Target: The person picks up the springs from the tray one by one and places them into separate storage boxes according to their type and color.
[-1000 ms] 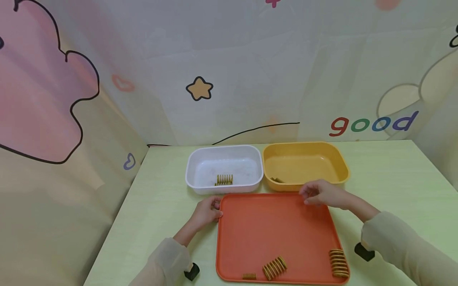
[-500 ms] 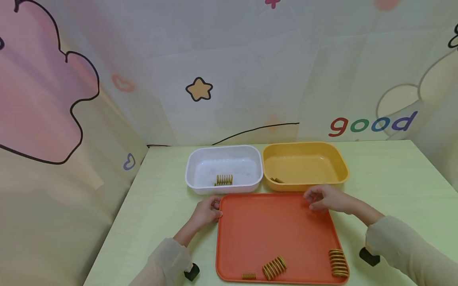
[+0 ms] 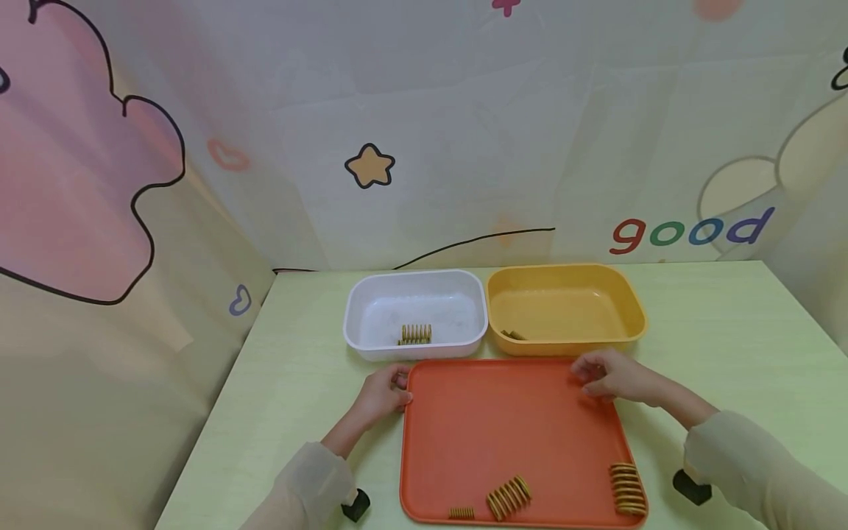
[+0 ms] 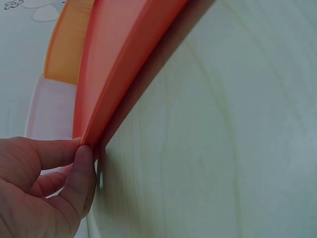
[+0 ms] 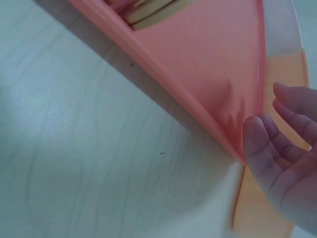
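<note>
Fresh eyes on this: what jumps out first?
The orange-red tray up front, with three gold-coloured springs along its near side. Behind it, a white bin and a yellow bin stand side by side. The left hand pinches the tray's far left corner; the right hand is by the far right one.

High up, your head camera looks forward and down on the orange-red tray (image 3: 510, 419), the white plastic tub (image 3: 371, 316), the yellow plastic tub (image 3: 563, 309) and the printed backdrop (image 3: 477, 132). Over to your left wrist: right up close, turned sideways, it faces past your left hand (image 4: 44, 183) along the tray's edge. Your right wrist view, just as near, frames your right hand (image 5: 290, 171) by a far corner. All three share the tray and both tubs.
</note>
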Tool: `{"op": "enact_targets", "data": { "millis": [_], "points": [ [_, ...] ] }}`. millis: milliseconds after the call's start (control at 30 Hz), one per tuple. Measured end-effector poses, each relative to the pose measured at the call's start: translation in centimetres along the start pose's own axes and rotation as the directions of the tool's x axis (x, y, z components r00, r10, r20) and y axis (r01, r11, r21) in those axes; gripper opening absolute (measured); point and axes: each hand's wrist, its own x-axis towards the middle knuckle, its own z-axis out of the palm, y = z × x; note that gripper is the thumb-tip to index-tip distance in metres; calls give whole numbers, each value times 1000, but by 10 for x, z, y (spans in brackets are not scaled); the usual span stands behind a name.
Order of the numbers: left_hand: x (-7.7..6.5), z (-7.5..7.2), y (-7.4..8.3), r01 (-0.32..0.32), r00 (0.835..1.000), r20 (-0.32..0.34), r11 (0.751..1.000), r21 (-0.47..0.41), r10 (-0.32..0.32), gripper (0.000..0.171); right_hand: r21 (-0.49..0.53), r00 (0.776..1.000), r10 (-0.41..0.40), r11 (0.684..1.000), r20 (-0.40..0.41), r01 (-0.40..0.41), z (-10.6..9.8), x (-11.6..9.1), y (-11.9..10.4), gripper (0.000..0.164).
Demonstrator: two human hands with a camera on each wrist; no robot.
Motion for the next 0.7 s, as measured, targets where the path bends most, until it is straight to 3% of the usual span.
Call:
{"op": "enact_targets", "data": {
  "millis": [700],
  "points": [
    [-1,0,1,0,1000,2,1000,10,0,41,17,971,81,997,-227,-79,2,-13,13,31]
  ]
}}
